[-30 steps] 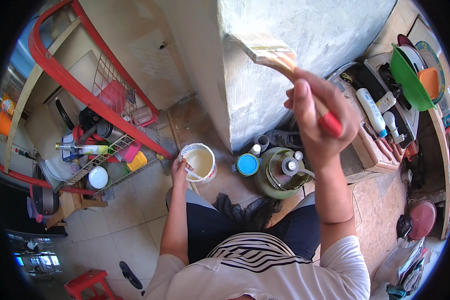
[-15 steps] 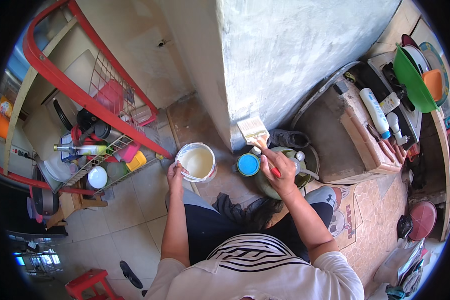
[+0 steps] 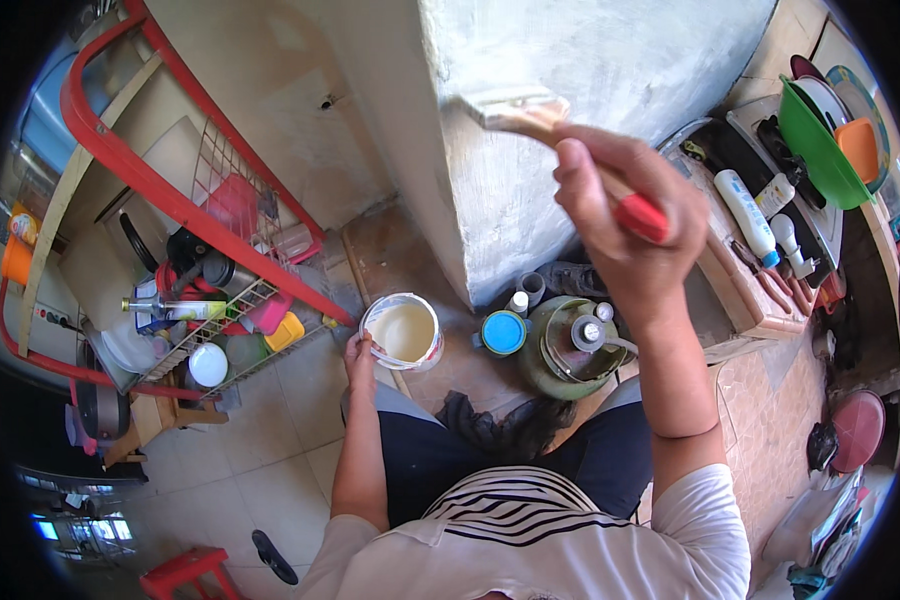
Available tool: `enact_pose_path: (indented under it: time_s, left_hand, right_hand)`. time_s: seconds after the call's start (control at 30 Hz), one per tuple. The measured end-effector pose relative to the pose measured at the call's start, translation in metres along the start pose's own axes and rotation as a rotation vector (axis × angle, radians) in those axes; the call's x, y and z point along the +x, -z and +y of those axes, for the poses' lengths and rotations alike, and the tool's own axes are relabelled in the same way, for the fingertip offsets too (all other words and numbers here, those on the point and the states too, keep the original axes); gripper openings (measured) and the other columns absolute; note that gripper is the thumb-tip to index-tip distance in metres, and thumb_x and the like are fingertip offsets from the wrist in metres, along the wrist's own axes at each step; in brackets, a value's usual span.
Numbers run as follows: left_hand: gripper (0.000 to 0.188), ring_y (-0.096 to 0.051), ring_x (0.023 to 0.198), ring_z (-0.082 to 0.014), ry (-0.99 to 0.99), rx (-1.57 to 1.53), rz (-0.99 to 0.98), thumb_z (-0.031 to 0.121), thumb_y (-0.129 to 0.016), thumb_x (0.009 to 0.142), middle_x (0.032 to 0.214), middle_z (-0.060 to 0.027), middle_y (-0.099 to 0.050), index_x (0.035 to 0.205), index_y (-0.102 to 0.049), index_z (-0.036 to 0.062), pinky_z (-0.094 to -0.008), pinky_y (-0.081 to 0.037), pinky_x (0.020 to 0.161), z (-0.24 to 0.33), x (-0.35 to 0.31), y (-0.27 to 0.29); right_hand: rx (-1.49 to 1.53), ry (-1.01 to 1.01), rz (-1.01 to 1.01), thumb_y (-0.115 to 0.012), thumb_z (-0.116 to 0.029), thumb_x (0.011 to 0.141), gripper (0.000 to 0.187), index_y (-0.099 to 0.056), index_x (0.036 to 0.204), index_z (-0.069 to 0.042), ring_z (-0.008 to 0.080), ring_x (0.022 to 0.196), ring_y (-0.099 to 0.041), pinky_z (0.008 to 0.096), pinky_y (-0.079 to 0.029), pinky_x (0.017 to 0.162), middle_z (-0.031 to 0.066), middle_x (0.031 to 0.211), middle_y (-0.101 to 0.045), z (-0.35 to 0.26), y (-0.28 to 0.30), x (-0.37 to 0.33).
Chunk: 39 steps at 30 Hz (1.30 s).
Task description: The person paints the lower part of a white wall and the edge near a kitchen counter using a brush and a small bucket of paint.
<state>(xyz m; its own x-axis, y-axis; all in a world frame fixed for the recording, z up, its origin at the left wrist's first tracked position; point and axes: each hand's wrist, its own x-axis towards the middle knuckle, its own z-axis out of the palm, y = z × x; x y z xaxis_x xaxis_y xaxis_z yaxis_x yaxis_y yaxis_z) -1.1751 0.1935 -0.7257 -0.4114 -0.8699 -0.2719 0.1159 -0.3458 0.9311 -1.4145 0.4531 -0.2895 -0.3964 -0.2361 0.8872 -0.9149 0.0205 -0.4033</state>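
Observation:
My right hand (image 3: 630, 205) is closed around a paintbrush (image 3: 530, 118) with a red handle end, raised in front of the wall. The brush's whitish bristles lie against or close to the wall (image 3: 550, 50) near its corner; which of the two I cannot tell. My left hand (image 3: 361, 358) grips the rim of a white bucket (image 3: 437, 352), upright, with cream-coloured paint (image 3: 402, 332) low inside. Right of the bucket stands a can with a blue lid (image 3: 503, 332). Beyond it is a green gas cylinder (image 3: 545, 375) with a regulator on top.
To the left, a red-framed rack (image 3: 185, 215) holds kitchen things. A dark cloth (image 3: 490, 425) lies between my legs. On the right, a tiled ledge (image 3: 760, 305) carries bottles and a green basin (image 3: 820, 155). A red stool (image 3: 185, 572) stands at lower left.
My right hand has lifted the paintbrush from low on the wall corner to higher up, uncovering the gas cylinder. My left hand and the bucket have shifted slightly in view.

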Motion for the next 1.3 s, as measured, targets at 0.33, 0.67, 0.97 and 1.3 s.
enact_pose_path:
  time_s: [0.33,0.67,0.97,1.3]
  left_hand:
    - [0.021,-0.054,0.062,-0.0104,0.012,0.040,0.014,0.021,-0.063,0.094,0.070,-0.0007,-0.056,0.104,-0.058,0.0035,-0.0260,-0.047,0.058,0.003,-0.002,-0.009]
    - [0.017,-0.052,0.063,-0.0085,-0.065,0.042,0.039,0.018,-0.063,0.094,0.071,0.0003,-0.056,0.102,-0.059,0.0039,-0.0237,-0.044,0.060,-0.006,0.006,0.009]
    - [0.017,-0.050,0.060,-0.0083,-0.012,0.039,0.044,0.019,-0.062,0.095,0.069,0.0012,-0.053,0.102,-0.059,0.0040,-0.0239,-0.042,0.057,0.001,0.002,-0.009]
    - [0.018,-0.049,0.063,-0.0084,-0.010,0.009,0.045,0.019,-0.062,0.095,0.071,0.0006,-0.054,0.104,-0.058,0.0036,-0.0245,-0.042,0.058,-0.004,0.007,-0.002]
  right_hand:
    - [-0.043,-0.281,-0.413,-0.070,-0.014,0.082,0.009,-0.072,0.087,-0.006,0.0307,0.060,-0.064,0.0367,-0.052,0.058,0.0135,0.070,-0.065,0.036,-0.014,-0.087]
    - [0.032,-0.070,-0.240,-0.073,-0.021,0.087,0.020,-0.073,0.091,-0.001,0.0066,0.058,-0.061,0.0219,-0.049,0.052,0.0031,0.068,-0.068,-0.018,0.009,0.081]
    - [-0.085,0.396,0.306,-0.073,-0.014,0.082,0.016,-0.071,0.094,-0.003,0.0115,0.053,-0.060,0.0247,-0.049,0.049,0.0049,0.066,-0.064,-0.020,0.001,0.090]
    - [-0.071,0.126,-0.195,-0.073,0.004,0.073,0.034,-0.064,0.106,0.000,0.0231,0.055,-0.059,0.0338,-0.046,0.049,0.0099,0.069,-0.060,0.057,-0.020,-0.124]
